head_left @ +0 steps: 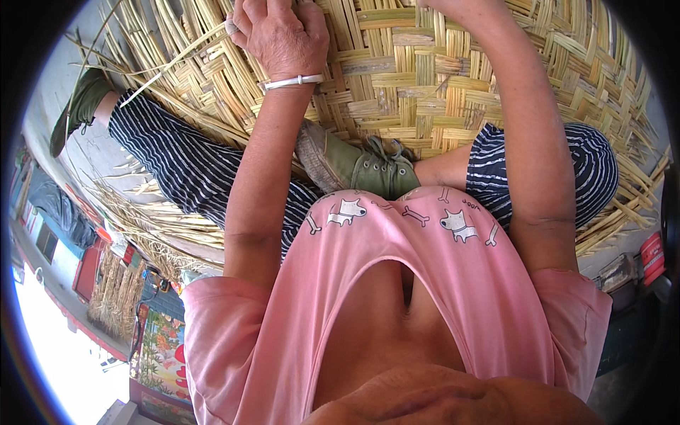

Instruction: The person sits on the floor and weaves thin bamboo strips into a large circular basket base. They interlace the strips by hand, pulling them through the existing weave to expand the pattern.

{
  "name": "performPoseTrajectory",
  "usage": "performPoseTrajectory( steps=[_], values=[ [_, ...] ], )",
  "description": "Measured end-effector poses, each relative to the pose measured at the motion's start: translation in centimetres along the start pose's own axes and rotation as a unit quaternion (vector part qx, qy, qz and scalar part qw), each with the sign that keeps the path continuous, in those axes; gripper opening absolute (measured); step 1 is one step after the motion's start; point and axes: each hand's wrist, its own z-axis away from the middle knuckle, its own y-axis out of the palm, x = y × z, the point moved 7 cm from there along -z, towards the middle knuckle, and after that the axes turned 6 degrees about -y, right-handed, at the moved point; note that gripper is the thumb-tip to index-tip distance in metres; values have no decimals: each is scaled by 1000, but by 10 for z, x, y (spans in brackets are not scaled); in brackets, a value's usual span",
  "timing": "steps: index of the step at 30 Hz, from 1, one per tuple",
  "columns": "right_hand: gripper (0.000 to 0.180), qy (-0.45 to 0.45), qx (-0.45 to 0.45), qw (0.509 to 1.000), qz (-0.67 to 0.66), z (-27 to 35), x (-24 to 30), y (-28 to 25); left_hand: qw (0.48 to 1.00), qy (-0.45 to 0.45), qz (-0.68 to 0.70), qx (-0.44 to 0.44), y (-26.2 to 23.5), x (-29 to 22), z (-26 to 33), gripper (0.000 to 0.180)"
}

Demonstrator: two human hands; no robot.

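Observation:
A large woven mat (439, 78) of flat, pale yellow straw-like strips spreads under both my hands. My left hand (280, 35), with a white bangle (292, 82) at the wrist, rests on its left part, where unwoven strip ends fan out. Its fingers are bent down and closed against the strips; what lies beneath them is hidden. A pale loose strip (177, 60) runs from beside these fingers down to the left. Of my right hand (445, 4) only the part near the wrist shows at the top edge, over the mat; its fingers are out of frame.
My green lace-up shoe (379, 170) presses on the mat's near edge; the other shoe (76, 106) is at far left. Loose strips (170, 223) lie on the floor beside my striped trouser leg. Farther left stands a bundle of dry stalks (115, 287). A red object (652, 258) sits far right.

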Motion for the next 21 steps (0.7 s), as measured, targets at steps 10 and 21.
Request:
performPoseTrajectory(
  steps=[10, 21],
  values=[
    [23, -45, -19, 999, -10, 3, 0, -3, 1000, 8, -9, 0, 0, -1, 0, 18],
    [23, -39, -19, 999, -9, 3, 0, -4, 1000, 14, -1, -2, 0, -1, -1, 17]
  ],
)
